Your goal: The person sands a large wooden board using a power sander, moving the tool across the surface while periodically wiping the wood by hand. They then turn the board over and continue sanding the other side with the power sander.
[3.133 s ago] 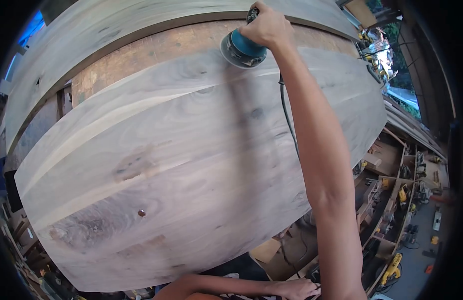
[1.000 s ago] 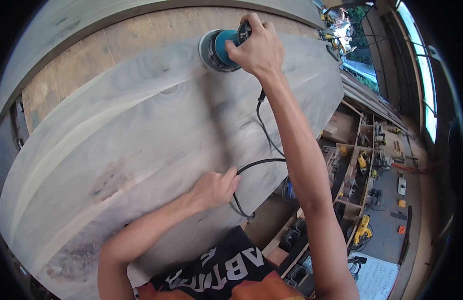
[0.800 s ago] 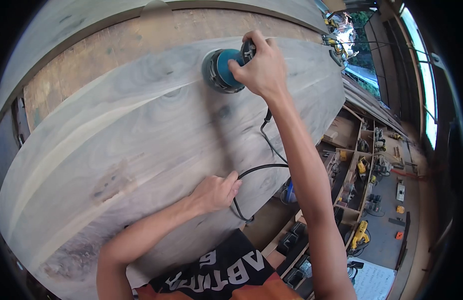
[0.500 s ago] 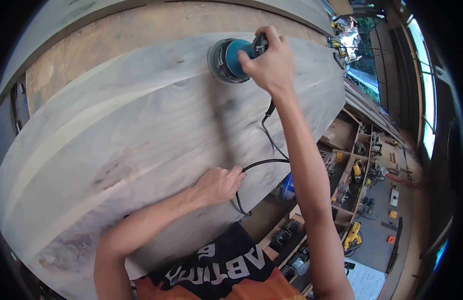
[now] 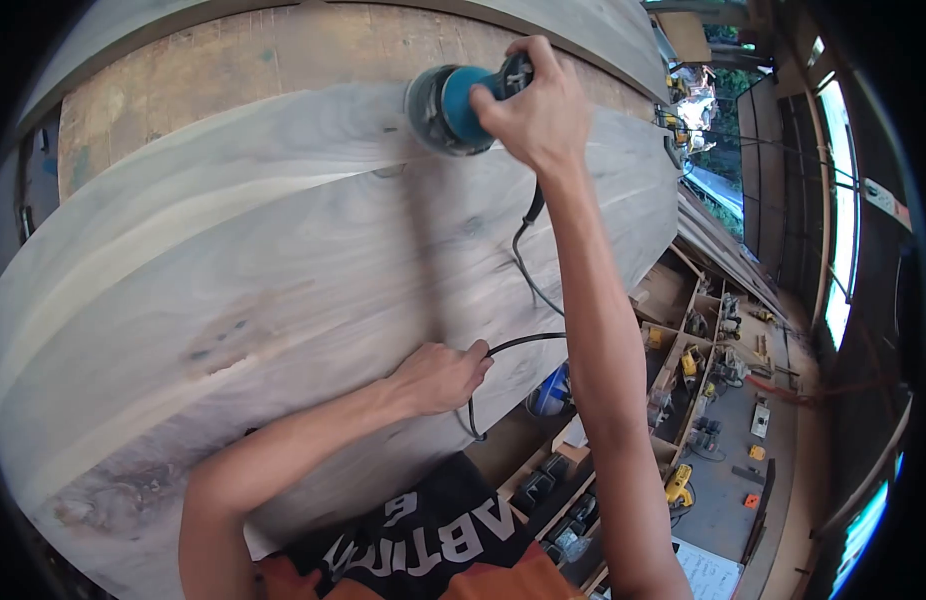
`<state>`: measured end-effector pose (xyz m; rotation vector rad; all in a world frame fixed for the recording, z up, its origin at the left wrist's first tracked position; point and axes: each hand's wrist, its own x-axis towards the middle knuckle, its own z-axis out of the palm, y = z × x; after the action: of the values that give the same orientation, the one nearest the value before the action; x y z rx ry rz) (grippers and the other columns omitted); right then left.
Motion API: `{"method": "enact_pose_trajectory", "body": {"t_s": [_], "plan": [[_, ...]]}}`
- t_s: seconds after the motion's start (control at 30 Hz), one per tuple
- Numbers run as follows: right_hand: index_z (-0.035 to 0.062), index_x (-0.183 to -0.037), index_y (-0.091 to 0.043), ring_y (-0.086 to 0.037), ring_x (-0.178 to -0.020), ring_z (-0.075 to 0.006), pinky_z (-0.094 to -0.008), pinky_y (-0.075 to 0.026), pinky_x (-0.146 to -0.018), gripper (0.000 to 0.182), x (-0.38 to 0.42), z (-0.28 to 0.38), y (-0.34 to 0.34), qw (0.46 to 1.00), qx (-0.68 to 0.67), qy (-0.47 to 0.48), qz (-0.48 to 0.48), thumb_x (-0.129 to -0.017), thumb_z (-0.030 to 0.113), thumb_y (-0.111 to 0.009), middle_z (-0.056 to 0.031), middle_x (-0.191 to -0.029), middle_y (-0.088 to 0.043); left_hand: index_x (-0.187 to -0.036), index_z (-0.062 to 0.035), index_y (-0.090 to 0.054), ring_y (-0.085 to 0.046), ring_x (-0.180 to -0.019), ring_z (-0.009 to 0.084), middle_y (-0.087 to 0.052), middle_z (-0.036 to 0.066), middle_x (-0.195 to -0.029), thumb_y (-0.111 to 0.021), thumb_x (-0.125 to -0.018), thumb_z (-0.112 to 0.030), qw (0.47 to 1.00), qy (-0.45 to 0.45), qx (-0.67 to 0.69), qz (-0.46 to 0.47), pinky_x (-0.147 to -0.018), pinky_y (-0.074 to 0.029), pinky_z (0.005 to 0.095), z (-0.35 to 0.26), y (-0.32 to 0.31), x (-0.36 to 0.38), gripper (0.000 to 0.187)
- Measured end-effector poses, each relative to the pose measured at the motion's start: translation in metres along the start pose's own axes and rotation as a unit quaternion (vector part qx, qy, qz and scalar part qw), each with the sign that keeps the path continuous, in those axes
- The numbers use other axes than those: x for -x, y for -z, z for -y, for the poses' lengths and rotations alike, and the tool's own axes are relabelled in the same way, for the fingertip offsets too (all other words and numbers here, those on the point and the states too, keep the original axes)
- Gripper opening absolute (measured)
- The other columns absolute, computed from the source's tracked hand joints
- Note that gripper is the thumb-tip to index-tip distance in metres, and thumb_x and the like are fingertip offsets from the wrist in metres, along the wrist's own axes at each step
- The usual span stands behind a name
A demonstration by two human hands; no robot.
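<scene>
A big grey-brown wooden slab (image 5: 253,270) fills the middle of the head view. At its far edge sits a teal round sander (image 5: 445,107), gripped from the right by my right hand (image 5: 535,105) with the arm stretched out. The sander's black cord (image 5: 523,262) runs down along my arm and loops at the slab's near edge. My left hand (image 5: 441,376) rests on the slab near that edge and pinches the cord.
A worn plywood bench top (image 5: 233,70) shows beyond the slab, with another pale board (image 5: 583,40) behind it. Below right are wooden shelves (image 5: 683,370) full of yellow power tools, and the workshop floor (image 5: 733,480) with scattered items.
Three seconds ago my left hand was down at my waist; it now holds the cord on the slab. The sander has shifted back and forth a little along the far edge.
</scene>
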<state>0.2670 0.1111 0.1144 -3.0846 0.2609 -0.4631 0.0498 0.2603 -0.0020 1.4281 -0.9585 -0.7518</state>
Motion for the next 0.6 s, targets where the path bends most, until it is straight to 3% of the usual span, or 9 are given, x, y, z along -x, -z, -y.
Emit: {"method": "enact_pose_trajectory", "body": {"t_s": [0.1, 0.23, 0.37, 0.6], "plan": [[0.0139, -0.113, -0.065, -0.066, -0.094, -0.0371, -0.0469, -0.053, -0.082, 0.052, 0.013, 0.012, -0.001, 1.000, -0.006, 0.011, 0.000, -0.069, 0.036, -0.081, -0.0163, -0.099, -0.066, -0.104, 0.0012, -0.053, -0.063, -0.060, 0.0469, -0.058, 0.022, -0.057, -0.052, -0.105, -0.024, 1.000, 0.008, 0.001, 0.013, -0.060, -0.050, 0.0567, -0.001, 0.001, -0.001, 0.025], [0.0162, -0.110, -0.065, -0.065, -0.088, -0.0417, -0.0501, -0.054, -0.077, 0.044, -0.007, 0.007, -0.012, 0.998, 0.009, 0.027, -0.064, -0.069, 0.029, -0.078, -0.0212, -0.095, -0.061, -0.108, 0.0030, -0.052, -0.064, -0.064, 0.0472, -0.063, 0.023, -0.062, -0.047, -0.107, -0.028, 0.999, 0.002, 0.002, 0.038, -0.063, -0.051, 0.0575, 0.002, 0.001, -0.003, 0.031], [0.0135, -0.110, -0.066, -0.065, -0.089, -0.0403, -0.0480, -0.055, -0.079, 0.047, 0.009, 0.016, -0.005, 0.999, -0.013, 0.042, -0.014, -0.068, 0.031, -0.078, -0.0204, -0.094, -0.063, -0.107, 0.0023, -0.050, -0.064, -0.065, 0.0473, -0.063, 0.023, -0.063, -0.048, -0.106, -0.026, 0.999, 0.001, 0.003, 0.047, -0.064, -0.050, 0.0578, 0.000, 0.004, -0.005, 0.029], [0.0131, -0.111, -0.067, -0.066, -0.087, -0.0401, -0.0474, -0.055, -0.078, 0.048, -0.005, 0.023, -0.006, 0.998, 0.030, 0.046, -0.032, -0.068, 0.032, -0.077, -0.0212, -0.094, -0.064, -0.104, 0.0010, -0.049, -0.062, -0.062, 0.0476, -0.060, 0.021, -0.060, -0.050, -0.106, -0.024, 1.000, -0.019, -0.004, 0.025, -0.062, -0.049, 0.0586, 0.003, 0.000, -0.003, 0.026]]}}
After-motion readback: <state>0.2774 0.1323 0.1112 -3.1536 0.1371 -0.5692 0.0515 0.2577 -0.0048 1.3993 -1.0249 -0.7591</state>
